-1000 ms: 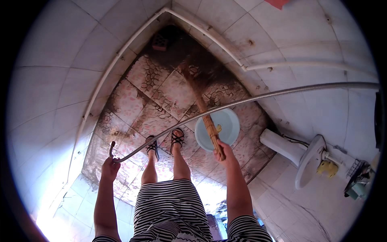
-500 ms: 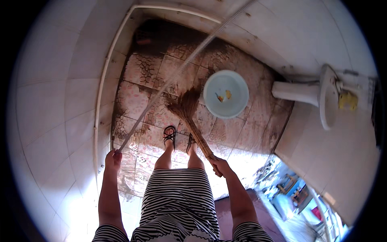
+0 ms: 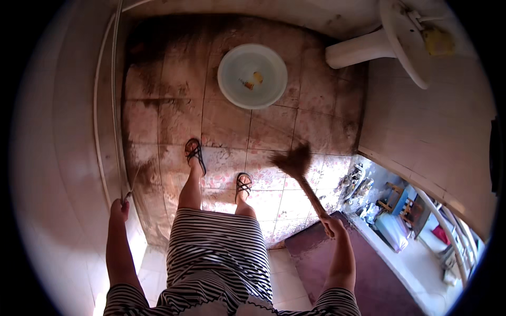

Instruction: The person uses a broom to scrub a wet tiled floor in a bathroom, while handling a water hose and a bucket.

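My right hand point(image 3: 331, 226) is closed around the handle of a straw broom point(image 3: 313, 196). Its bristle head point(image 3: 295, 159) fans out low over the tiled floor point(image 3: 226, 124), to the right of my feet; whether it touches is hard to tell through the blur. At the left wall, my left hand point(image 3: 120, 208) grips the end of a grey flexible hose point(image 3: 117, 131), which runs up along that wall. A small dark tip point(image 3: 128, 195) shows beside the fingers, and a thin streak like water slants from it. Brown dirt marks many tiles.
Ahead stands a pale round basin point(image 3: 237, 66) with yellow pieces in it. A pedestal sink point(image 3: 363, 48) is at the far right. At the lower right lie a purple slab point(image 3: 348, 263) and household clutter point(image 3: 392, 229) beyond a doorway. A white pipe point(image 3: 96, 121) follows the left wall.
The broom has swung right, away from the middle of the floor. The hose, stretched diagonally across before, now lies along the left wall. My feet have moved farther apart and the view has shifted.
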Tool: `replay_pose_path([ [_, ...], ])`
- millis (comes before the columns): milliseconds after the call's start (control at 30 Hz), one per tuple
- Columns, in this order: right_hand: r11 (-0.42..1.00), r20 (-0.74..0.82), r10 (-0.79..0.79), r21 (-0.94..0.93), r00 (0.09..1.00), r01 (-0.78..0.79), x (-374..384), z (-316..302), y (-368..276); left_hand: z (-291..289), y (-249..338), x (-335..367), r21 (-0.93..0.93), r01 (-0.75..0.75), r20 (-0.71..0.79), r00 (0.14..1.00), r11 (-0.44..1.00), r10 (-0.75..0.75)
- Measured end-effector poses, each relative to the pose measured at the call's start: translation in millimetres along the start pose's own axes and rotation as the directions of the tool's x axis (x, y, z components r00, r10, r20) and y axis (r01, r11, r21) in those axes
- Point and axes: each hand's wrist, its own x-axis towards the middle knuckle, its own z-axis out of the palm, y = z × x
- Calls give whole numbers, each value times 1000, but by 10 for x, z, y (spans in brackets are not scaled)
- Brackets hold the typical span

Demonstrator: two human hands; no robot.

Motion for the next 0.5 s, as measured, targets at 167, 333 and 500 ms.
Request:
replay_pose_path([
  [167,991,-60,-48,-127,997,40,1009,-1233,1134,-419,-389,-607,167,-104,-41,993,981,112],
  [333,989,-15,-89,-122,996,86,1131,-1534,1531,-1258,-423,-1621,188,-222,-211,942,957,260],
  [500,998,21,-62,-32,998,63,891,-1586,1848,-1980,-451,-1862,-77,-266,-355,908,961,222],
])
